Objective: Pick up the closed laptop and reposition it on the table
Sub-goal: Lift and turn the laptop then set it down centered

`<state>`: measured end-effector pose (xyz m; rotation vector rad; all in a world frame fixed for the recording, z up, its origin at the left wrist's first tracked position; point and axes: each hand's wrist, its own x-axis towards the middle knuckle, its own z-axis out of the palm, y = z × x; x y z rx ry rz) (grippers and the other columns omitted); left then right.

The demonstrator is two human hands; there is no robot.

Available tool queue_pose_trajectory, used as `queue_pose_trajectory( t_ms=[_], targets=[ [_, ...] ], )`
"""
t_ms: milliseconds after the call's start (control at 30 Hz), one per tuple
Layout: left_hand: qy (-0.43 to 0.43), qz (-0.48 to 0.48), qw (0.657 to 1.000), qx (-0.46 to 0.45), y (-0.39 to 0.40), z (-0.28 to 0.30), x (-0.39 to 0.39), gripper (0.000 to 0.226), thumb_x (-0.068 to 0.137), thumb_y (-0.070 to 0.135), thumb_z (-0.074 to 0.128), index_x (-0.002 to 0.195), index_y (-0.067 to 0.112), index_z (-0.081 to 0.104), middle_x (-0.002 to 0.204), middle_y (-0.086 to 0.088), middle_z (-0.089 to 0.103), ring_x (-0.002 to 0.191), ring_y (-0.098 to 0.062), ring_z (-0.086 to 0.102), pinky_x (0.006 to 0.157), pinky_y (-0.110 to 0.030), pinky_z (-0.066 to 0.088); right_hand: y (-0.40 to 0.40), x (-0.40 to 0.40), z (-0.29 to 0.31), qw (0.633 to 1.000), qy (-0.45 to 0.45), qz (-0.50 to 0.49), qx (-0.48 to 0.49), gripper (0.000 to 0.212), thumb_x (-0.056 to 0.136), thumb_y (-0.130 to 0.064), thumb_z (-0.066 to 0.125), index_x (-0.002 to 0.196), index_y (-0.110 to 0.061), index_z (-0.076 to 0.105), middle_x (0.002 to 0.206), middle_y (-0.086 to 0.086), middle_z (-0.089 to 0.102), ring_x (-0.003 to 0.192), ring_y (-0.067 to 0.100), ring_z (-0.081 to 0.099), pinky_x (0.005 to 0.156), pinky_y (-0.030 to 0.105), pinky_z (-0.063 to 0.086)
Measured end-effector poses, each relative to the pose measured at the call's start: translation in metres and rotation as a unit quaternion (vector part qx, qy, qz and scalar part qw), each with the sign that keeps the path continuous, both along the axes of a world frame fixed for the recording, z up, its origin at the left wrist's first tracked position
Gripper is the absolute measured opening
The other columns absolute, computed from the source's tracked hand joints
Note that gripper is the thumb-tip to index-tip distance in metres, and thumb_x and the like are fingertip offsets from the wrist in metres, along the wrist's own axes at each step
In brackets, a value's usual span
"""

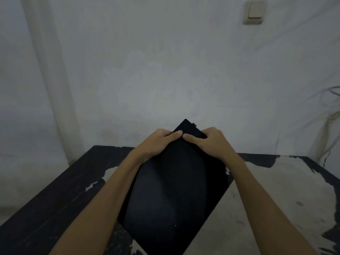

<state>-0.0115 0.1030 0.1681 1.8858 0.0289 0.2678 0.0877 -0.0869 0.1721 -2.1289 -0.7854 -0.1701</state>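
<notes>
At the far corner of the closed laptop (173,190), both thumbs lay flat on the black lid, nearly tip to tip; the left hand (156,142) and right hand (209,140) clamped that corner from either side, fingers curled behind it; the laptop was tilted, turned diagonally over the table (46,208), whose dark top was worn pale in patches; a light switch (254,12) sat on the wall (165,70) beyond.
</notes>
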Motion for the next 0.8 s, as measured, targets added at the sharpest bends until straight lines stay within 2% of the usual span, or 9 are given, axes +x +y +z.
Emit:
queue_pose_trajectory(
  t_ms=[133, 233, 333, 433, 567, 633, 700, 800],
  targets=[
    [-0.010, -0.020, 0.999, 0.045, -0.001, 0.006, 0.007, 0.044, 0.093, 0.057, 0.064, 0.089, 0.019, 0.085, 0.089, -0.005, 0.084, 0.078, -0.017, 0.080, 0.066, -0.024, 0.061, -0.007, 0.003, -0.007, 0.995, 0.061, 0.009, 0.073, 0.069, 0.063, -0.084, 0.070, 0.055, -0.016, 0.061, 0.058, 0.005, 0.072, 0.048, 0.010, 0.065, 0.049, 0.029, 0.048],
    [-0.030, -0.013, 0.996, 0.084, -0.004, 0.005, 0.010, 0.041, 0.094, 0.056, 0.064, 0.090, 0.020, 0.083, 0.088, -0.003, 0.083, 0.078, -0.017, 0.080, 0.067, -0.027, 0.061, -0.013, 0.001, -0.014, 0.992, 0.069, -0.014, 0.102, 0.075, 0.063, -0.084, 0.069, 0.056, -0.010, 0.063, 0.058, 0.005, 0.072, 0.049, 0.013, 0.067, 0.048, 0.030, 0.049],
    [-0.068, 0.048, 0.985, 0.153, 0.003, 0.004, 0.006, 0.034, 0.093, 0.057, 0.065, 0.089, 0.027, 0.080, 0.082, 0.002, 0.082, 0.075, -0.013, 0.078, 0.073, -0.035, 0.062, -0.017, 0.002, -0.027, 0.985, 0.080, -0.046, 0.148, 0.083, 0.064, -0.084, 0.070, 0.070, -0.001, 0.072, 0.067, 0.009, 0.076, 0.058, 0.021, 0.072, 0.054, 0.038, 0.057],
    [-0.104, 0.128, 0.958, 0.233, 0.019, -0.003, -0.005, 0.028, 0.090, 0.057, 0.068, 0.090, 0.031, 0.078, 0.080, 0.006, 0.079, 0.076, -0.008, 0.074, 0.075, -0.035, 0.060, -0.025, 0.007, -0.038, 0.966, 0.124, -0.073, 0.215, 0.076, 0.063, -0.080, 0.074, 0.073, -0.004, 0.076, 0.071, 0.006, 0.078, 0.065, 0.021, 0.075, 0.061, 0.041, 0.062],
    [-0.139, 0.203, 0.926, 0.287, 0.042, -0.023, -0.024, 0.024, 0.089, 0.057, 0.067, 0.099, 0.036, 0.073, 0.100, 0.013, 0.073, 0.089, -0.007, 0.070, 0.082, -0.040, 0.059, -0.032, 0.017, -0.047, 0.938, 0.179, -0.082, 0.284, 0.064, 0.060, -0.075, 0.081, 0.069, -0.012, 0.079, 0.071, -0.001, 0.079, 0.067, 0.017, 0.076, 0.062, 0.036, 0.064],
    [-0.155, 0.222, 0.926, 0.261, 0.052, -0.036, -0.029, 0.030, 0.090, 0.051, 0.070, 0.116, 0.035, 0.067, 0.118, 0.005, 0.062, 0.101, -0.013, 0.067, 0.091, -0.038, 0.057, -0.035, 0.023, -0.052, 0.928, 0.197, -0.089, 0.304, 0.064, 0.061, -0.073, 0.082, 0.073, -0.010, 0.080, 0.072, 0.000, 0.080, 0.069, 0.018, 0.077, 0.066, 0.038, 0.065],
    [-0.154, 0.234, 0.938, 0.202, 0.059, -0.049, -0.033, 0.048, 0.091, 0.045, 0.073, 0.135, 0.033, 0.056, 0.131, -0.001, 0.052, 0.113, -0.018, 0.061, 0.096, -0.034, 0.051, -0.038, 0.027, -0.057, 0.918, 0.212, -0.097, 0.321, 0.063, 0.061, -0.071, 0.083, 0.074, -0.010, 0.080, 0.073, 0.000, 0.080, 0.073, 0.021, 0.077, 0.068, 0.039, 0.065],
    [-0.131, 0.211, 0.966, 0.066, 0.055, -0.070, -0.036, 0.069, 0.089, 0.048, 0.072, 0.148, 0.028, 0.041, 0.128, 0.009, 0.059, 0.114, -0.013, 0.064, 0.091, -0.034, 0.059, -0.042, 0.030, -0.066, 0.899, 0.245, -0.106, 0.348, 0.064, 0.062, -0.068, 0.085, 0.077, -0.007, 0.080, 0.075, 0.001, 0.081, 0.080, 0.024, 0.077, 0.072, 0.039, 0.064]
  ],
)
